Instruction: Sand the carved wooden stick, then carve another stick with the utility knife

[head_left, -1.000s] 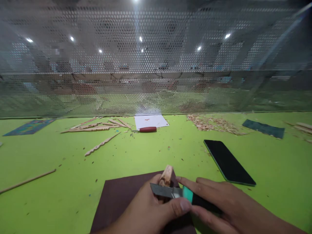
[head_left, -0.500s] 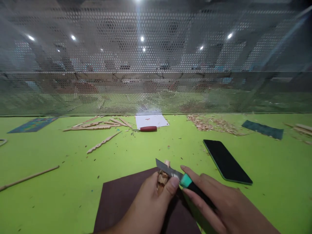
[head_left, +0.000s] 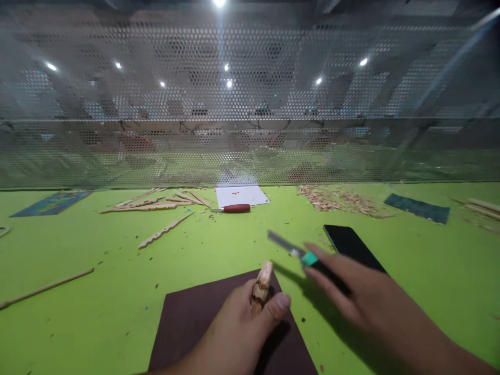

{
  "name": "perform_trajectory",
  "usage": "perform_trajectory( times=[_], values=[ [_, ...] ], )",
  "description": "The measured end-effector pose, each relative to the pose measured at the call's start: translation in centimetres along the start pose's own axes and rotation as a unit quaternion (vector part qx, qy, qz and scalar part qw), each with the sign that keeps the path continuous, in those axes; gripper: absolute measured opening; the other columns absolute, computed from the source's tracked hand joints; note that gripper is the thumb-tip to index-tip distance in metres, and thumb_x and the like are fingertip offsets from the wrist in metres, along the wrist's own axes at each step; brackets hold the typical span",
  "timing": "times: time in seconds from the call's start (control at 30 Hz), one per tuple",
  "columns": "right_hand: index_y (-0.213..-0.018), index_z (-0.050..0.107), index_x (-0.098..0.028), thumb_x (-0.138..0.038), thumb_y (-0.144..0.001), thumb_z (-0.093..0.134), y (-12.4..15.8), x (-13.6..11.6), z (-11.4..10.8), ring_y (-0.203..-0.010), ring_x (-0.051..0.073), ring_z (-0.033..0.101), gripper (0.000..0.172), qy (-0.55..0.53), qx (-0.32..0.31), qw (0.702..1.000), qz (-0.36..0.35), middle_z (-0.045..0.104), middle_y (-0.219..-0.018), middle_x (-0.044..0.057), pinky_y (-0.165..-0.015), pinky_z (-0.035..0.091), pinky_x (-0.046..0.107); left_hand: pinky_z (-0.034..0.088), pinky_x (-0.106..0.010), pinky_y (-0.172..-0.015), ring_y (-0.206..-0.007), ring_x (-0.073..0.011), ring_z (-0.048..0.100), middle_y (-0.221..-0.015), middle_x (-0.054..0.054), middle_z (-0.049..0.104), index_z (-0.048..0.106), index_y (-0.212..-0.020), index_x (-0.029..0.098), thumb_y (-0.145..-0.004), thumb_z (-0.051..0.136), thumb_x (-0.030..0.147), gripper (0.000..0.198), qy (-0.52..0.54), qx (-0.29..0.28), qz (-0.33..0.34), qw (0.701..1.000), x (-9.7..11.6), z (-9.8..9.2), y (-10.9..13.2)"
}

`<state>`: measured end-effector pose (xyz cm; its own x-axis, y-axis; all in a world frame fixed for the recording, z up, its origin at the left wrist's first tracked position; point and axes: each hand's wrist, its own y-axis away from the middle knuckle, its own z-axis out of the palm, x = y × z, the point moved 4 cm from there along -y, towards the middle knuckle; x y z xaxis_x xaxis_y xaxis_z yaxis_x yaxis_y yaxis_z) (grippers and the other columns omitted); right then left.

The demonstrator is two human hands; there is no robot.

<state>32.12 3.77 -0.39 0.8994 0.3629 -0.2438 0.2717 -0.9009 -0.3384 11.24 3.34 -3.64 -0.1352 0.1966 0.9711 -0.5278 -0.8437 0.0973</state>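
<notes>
My left hand (head_left: pixel 250 323) is closed round a short carved piece of wood (head_left: pixel 262 284), its pale, pared tip pointing up and away and darker bands lower down. Fingers and thumb cover its lower end. Beneath that hand lies a dark brown sheet (head_left: pixel 187 312) on the green table. My right hand (head_left: pixel 351 291) grips a utility knife (head_left: pixel 312 260) with a black and teal handle. Its blade points up and to the left, raised clear of the wood and slightly blurred. Part of a black phone (head_left: pixel 355 245) shows behind the right hand.
Several carved sticks (head_left: pixel 166 230) lie at the left and back left, with a thin rod (head_left: pixel 47 287) nearer me. A red-handled tool (head_left: pixel 236 208) touches white paper (head_left: pixel 242 196). Wood shavings (head_left: pixel 344 200) and green sandpaper (head_left: pixel 417 207) are at the back right. A perforated screen (head_left: pixel 250 104) rises behind.
My right hand has lifted the knife off the wood, up and to the right, now covering part of the phone. The left hand stays nearly in place, the wood's tip now exposed.
</notes>
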Motion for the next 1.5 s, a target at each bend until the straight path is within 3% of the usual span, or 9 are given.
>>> perform_trajectory(
  times=[0.07, 0.17, 0.27, 0.6, 0.7, 1.0, 1.17, 1.37, 1.5],
  values=[
    [-0.143, 0.063, -0.013, -0.048, -0.108, 0.038, -1.0, 1.5, -0.8, -0.064, 0.027, 0.074, 0.055, 0.036, 0.031, 0.998, 0.029, 0.079, -0.093, 0.015, -0.051, 0.059, 0.036, 0.046, -0.044, -0.105, -0.117, -0.0304, 0.065, -0.115, -0.005, 0.076, 0.073, -0.115, 0.024, -0.094, 0.067, 0.056, 0.039, -0.014, 0.004, -0.02, 1.0, -0.1, -0.2, 0.2],
    [-0.141, 0.064, -0.013, -0.046, -0.107, 0.043, -1.8, 2.0, -1.1, -0.083, 0.03, 0.078, 0.051, 0.005, 0.043, 0.999, 0.01, 0.079, -0.107, 0.016, -0.064, 0.063, 0.038, 0.043, -0.043, -0.11, -0.12, -0.028, 0.064, -0.119, -0.003, 0.076, 0.071, -0.119, 0.026, -0.096, 0.067, 0.05, 0.034, 0.03, -0.016, -0.004, 0.999, 0.0, 0.1, 0.2],
    [-0.143, 0.062, -0.018, -0.041, -0.106, 0.047, -1.3, 0.9, -0.7, -0.098, 0.028, 0.078, 0.045, -0.062, 0.017, 0.997, -0.04, 0.079, -0.116, 0.013, -0.079, 0.065, 0.038, 0.039, -0.043, -0.116, -0.125, -0.0258, 0.062, -0.126, -0.004, 0.074, 0.069, -0.125, 0.024, -0.098, 0.068, 0.04, 0.031, 0.08, -0.049, 0.022, 0.995, 0.1, 0.5, -0.1],
    [-0.148, 0.056, -0.024, -0.033, -0.106, 0.052, 0.0, -1.6, 0.3, -0.094, 0.022, 0.078, 0.044, -0.147, -0.099, 0.969, -0.172, 0.079, -0.11, 0.01, -0.08, 0.063, 0.03, 0.036, -0.045, -0.117, -0.128, -0.0245, 0.061, -0.129, -0.005, 0.072, 0.069, -0.125, 0.021, -0.095, 0.074, 0.035, 0.033, 0.139, -0.067, 0.038, 0.987, -0.8, 0.7, -0.4],
    [-0.149, 0.056, -0.025, -0.033, -0.106, 0.053, 0.1, -2.1, 0.1, -0.096, 0.022, 0.078, 0.044, -0.141, -0.086, 0.969, -0.182, 0.079, -0.11, 0.009, -0.083, 0.063, 0.03, 0.034, -0.044, -0.119, -0.126, -0.0237, 0.061, -0.122, -0.005, 0.074, 0.07, -0.121, 0.02, -0.096, 0.072, 0.04, 0.032, 0.124, -0.043, 0.036, 0.991, -1.1, 0.4, -0.5],
    [-0.149, 0.058, -0.022, -0.041, -0.107, 0.047, 0.5, -0.9, 0.4, -0.073, 0.024, 0.078, 0.047, -0.054, 0.006, 0.993, -0.107, 0.079, -0.101, 0.01, -0.06, 0.064, 0.032, 0.047, -0.046, -0.107, -0.112, -0.0286, 0.067, -0.109, -0.009, 0.076, 0.074, -0.115, 0.02, -0.094, 0.064, 0.062, 0.048, 0.049, 0.002, -0.005, 0.999, -0.6, 0.4, -0.3],
    [-0.145, 0.061, -0.021, -0.037, -0.105, 0.051, -0.1, 0.5, 0.0, -0.09, 0.028, 0.079, 0.045, -0.046, 0.049, 0.994, -0.083, 0.079, -0.116, 0.012, -0.072, 0.066, 0.036, 0.051, -0.044, -0.101, -0.104, -0.0273, 0.07, -0.103, -0.008, 0.077, 0.073, -0.112, 0.021, -0.093, 0.067, 0.059, 0.043, 0.082, 0.01, -0.028, 0.996, -1.2, 0.5, -0.1],
    [-0.143, 0.063, -0.022, -0.038, -0.105, 0.051, 0.0, -1.4, -0.5, -0.085, 0.023, 0.079, 0.043, -0.108, -0.041, 0.985, -0.128, 0.08, -0.1, 0.009, -0.074, 0.066, 0.032, 0.042, -0.041, -0.112, -0.119, -0.0249, 0.065, -0.121, -0.006, 0.075, 0.073, -0.123, 0.022, -0.097, 0.071, 0.039, 0.031, 0.129, -0.055, 0.038, 0.989, -0.3, 0.9, -0.3],
    [-0.141, 0.065, -0.027, -0.037, -0.104, 0.055, 0.2, -2.8, -0.6, -0.084, 0.02, 0.078, 0.039, -0.163, -0.111, 0.971, -0.137, 0.08, -0.1, 0.006, -0.077, 0.064, 0.029, 0.032, -0.039, -0.12, -0.131, -0.0222, 0.059, -0.128, -0.003, 0.074, 0.072, -0.123, 0.022, -0.096, 0.073, 0.035, 0.03, 0.136, -0.052, 0.026, 0.989, -0.9, 0.6, -0.2]
  ],
)
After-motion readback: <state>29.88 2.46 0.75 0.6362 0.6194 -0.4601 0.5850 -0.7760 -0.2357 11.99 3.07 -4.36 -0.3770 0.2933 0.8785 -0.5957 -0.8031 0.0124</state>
